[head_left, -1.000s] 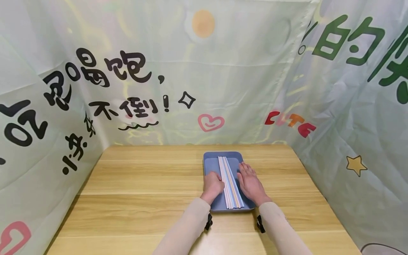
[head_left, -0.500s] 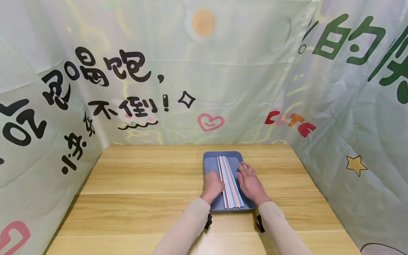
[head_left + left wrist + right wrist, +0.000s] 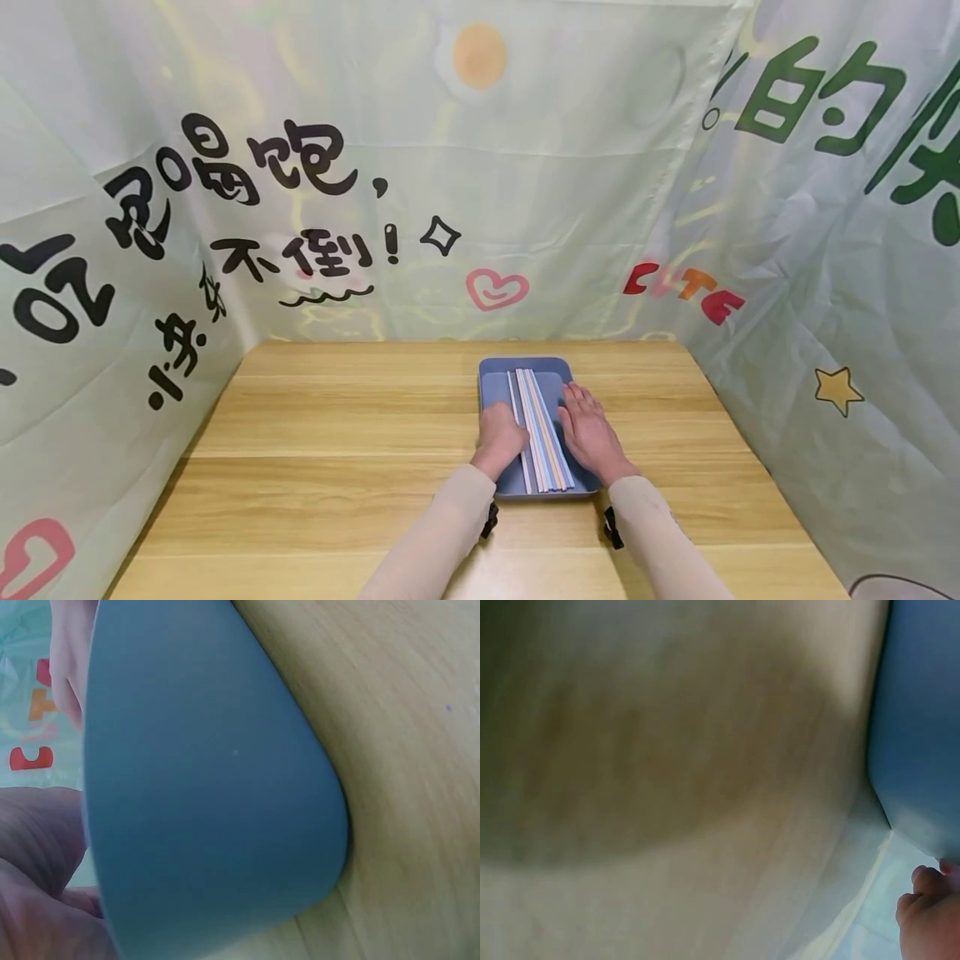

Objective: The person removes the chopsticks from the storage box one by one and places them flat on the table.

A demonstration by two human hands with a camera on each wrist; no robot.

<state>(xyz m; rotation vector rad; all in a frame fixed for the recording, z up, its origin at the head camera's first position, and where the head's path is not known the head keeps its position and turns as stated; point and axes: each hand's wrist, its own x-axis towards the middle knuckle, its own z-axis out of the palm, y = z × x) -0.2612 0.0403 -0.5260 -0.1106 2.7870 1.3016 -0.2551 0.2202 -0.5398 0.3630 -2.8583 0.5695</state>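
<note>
A bundle of thin, pale-coloured sticks (image 3: 545, 433) is lying lengthwise in a blue tray (image 3: 496, 385), slanting so that its near ends are pointing toward the tray's near right corner. The left hand (image 3: 502, 435) is reaching in over the tray's left side, its fingers curling, its thumb side facing the bundle. One lone stick (image 3: 513, 392) is lying just left of the bundle, a narrow gap separating the two. The left hand is covering the middle of this stick, while its far end is showing beyond the knuckles and its near end is showing below them; whether the fingers are pinching it or only touching it, one cannot tell. On the bundle's other side, the right hand (image 3: 591, 432) is resting along the tray's right rim, its fingers lying straight and close together, pointing away from the person; the bundle is lying to its left, apart from it. The tray itself is sitting on a wood-grained table (image 3: 337, 433). In the left wrist view, the tray's outer wall is filling the middle, hiding the sticks. Pale sleeves (image 3: 660, 525) are covering both forearms, and a printed cloth (image 3: 585, 192) is hanging behind.
</note>
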